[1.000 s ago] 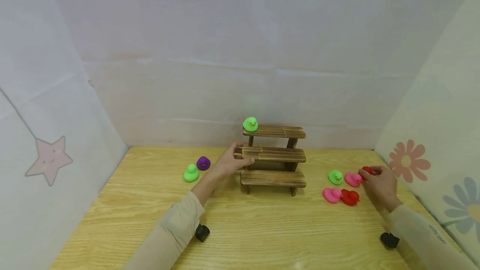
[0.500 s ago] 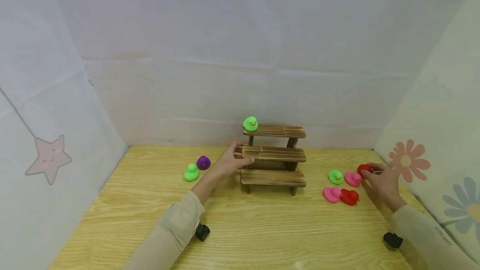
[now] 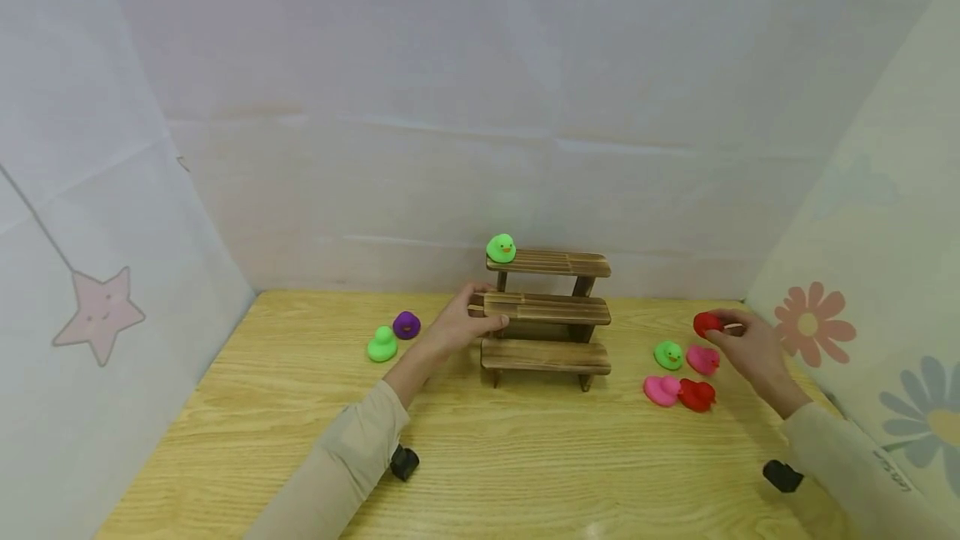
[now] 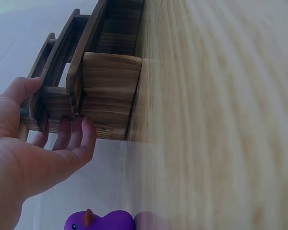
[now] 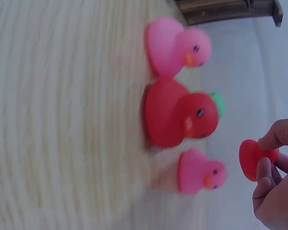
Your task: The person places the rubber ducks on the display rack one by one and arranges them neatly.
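My left hand grips the left end of the middle step of a three-tier wooden display stand, thumb on the front edge and fingers around the side. On the left end of the top step sits a green rubber duck. My right hand pinches a red rubber duck between thumb and fingers, held above the table at the right. Below it lie a pink duck, a green duck, another pink duck and a second red duck.
Left of the stand, a green duck and a purple duck rest on the wooden table. Pale cloth walls close off the back and both sides. A black wrist-strap piece shows by each sleeve.
My right hand has lifted the red duck off the table and carried it a little left and up. My left hand stays on the stand.
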Available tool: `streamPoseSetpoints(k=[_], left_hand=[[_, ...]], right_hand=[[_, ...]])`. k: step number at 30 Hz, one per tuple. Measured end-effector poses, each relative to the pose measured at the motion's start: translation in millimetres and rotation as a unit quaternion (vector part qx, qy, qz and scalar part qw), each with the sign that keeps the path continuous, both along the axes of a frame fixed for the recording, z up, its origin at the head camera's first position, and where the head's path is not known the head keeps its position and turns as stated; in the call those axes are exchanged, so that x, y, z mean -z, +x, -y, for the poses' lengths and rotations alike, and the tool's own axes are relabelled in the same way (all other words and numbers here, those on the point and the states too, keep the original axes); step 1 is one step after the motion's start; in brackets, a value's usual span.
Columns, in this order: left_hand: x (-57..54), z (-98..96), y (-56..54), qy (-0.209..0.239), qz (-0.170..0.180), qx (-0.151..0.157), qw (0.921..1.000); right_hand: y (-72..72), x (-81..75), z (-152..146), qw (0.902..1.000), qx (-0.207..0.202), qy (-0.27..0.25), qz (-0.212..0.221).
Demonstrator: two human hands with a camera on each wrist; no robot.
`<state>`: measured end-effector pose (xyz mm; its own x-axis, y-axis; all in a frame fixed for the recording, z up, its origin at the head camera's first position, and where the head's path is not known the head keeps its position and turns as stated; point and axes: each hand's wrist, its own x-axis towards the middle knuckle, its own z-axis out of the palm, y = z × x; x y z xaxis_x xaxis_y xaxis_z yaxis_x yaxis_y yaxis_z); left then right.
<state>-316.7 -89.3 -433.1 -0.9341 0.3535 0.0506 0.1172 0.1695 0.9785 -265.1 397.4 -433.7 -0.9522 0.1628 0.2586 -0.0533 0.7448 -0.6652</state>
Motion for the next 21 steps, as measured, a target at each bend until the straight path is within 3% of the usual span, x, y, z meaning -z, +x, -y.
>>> streamPoseSetpoints(k=[16,21], left_hand=[[1.9,0.2,-0.6,-0.010,-0.013,-0.001,0.9999],[2.5,-0.1,-1.1,-0.002,-0.010,-0.003,0.9999]], right_hand=[[3.9,-55.2,62.6,0.9962,-0.079,0.008,-0.035],[-2.4,-71.2,83.4,0.9939,-0.098,0.006,-0.051]])
